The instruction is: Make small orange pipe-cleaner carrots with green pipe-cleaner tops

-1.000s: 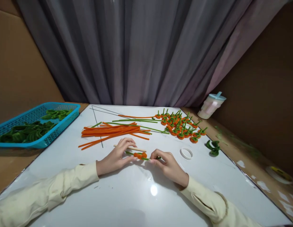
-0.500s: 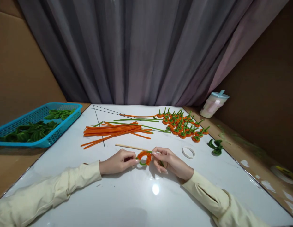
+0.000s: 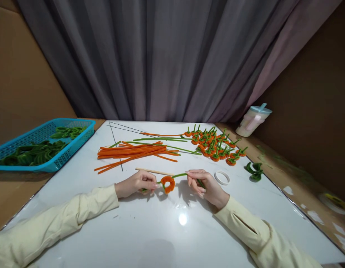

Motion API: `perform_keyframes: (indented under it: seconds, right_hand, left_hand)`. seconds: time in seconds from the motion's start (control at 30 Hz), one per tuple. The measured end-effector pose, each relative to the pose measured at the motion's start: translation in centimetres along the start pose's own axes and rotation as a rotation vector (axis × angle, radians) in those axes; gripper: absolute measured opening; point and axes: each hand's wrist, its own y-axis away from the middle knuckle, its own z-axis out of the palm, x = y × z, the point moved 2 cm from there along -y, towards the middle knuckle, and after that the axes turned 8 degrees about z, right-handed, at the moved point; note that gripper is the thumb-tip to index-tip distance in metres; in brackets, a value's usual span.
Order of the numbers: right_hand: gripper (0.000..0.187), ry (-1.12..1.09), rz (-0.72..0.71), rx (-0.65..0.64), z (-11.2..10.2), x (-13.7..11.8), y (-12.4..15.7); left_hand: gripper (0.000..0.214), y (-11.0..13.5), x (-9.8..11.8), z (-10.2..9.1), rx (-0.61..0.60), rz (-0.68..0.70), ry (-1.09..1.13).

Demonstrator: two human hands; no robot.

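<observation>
Between my hands hangs an orange coiled pipe cleaner (image 3: 169, 185), curled into a nearly closed ring around a green pipe cleaner (image 3: 179, 175). My left hand (image 3: 136, 184) pinches the green end at the ring's left side. Off to the right, my right hand (image 3: 206, 186) pinches the other green end, which is drawn out straight; more green shows below its fingers. Just behind the ring lies a thin wooden stick (image 3: 152, 171). A bundle of orange pipe cleaners (image 3: 133, 151) is farther back on the white table.
Several small orange pumpkins with green stems (image 3: 215, 156) stand at back right. Nearby are a white ring (image 3: 222, 178), green curled pieces (image 3: 254, 172) and a lidded cup (image 3: 252, 121). A blue basket (image 3: 57, 160) holding green pieces is at left. Thin dark wires (image 3: 114, 139) lie behind.
The orange coil has closed from an open arch into a tighter ring. My right hand has moved right, drawing out a length of green pipe cleaner; my left hand has shifted slightly left.
</observation>
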Motion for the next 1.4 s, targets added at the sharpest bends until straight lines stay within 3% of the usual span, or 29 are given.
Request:
perform_keyframes:
  seconds: [0.1, 0.23, 0.3, 0.6, 0.87, 1.0, 1.2, 1.3, 1.4]
  right_hand:
    - [0.029, 0.017, 0.023, -0.058, 0.0, -0.1, 0.2]
    - [0.027, 0.122, 0.255, -0.377, 1.3, 0.0, 0.6]
    - [0.025, 0.131, 0.295, -0.445, 1.9, 0.1, 0.7]
    - [0.03, 0.141, 0.187, -0.292, 2.0, 0.7, -0.1]
    - [0.034, 0.188, 0.119, -0.191, 1.4, 0.2, 0.3]
    - [0.034, 0.191, 0.073, -0.199, 1.4, 0.1, 0.4]
    - [0.037, 0.284, -0.076, -0.123, 2.1, -0.2, 0.5]
    - [0.037, 0.46, -0.14, -0.061, 2.5, -0.5, 0.8]
    - [0.033, 0.825, -0.391, 0.021, 2.9, -1.0, 1.2]
  left_hand:
    - [0.032, -0.1, -0.2, -0.3, 0.05, -0.01, 0.126]
    - [0.032, -0.2, -0.1, 0.0, 0.031, -0.038, 0.276]
    - [0.031, -0.3, -0.1, 0.4, -0.001, -0.045, 0.287]
    - [0.029, -0.6, 0.0, 1.1, -0.043, -0.026, 0.274]
    - [0.026, -0.3, 0.5, -0.5, -0.011, -0.008, 0.199]
    - [0.029, 0.1, 1.5, -0.7, -0.133, -0.029, 0.077]
    - [0.051, -0.7, 0.8, 0.6, -0.35, -0.205, 0.483]
    - [0.05, -0.9, 0.2, 1.9, -0.46, -0.272, 0.612]
    - [0.027, -0.8, 0.2, 2.8, -0.359, -0.205, 0.666]
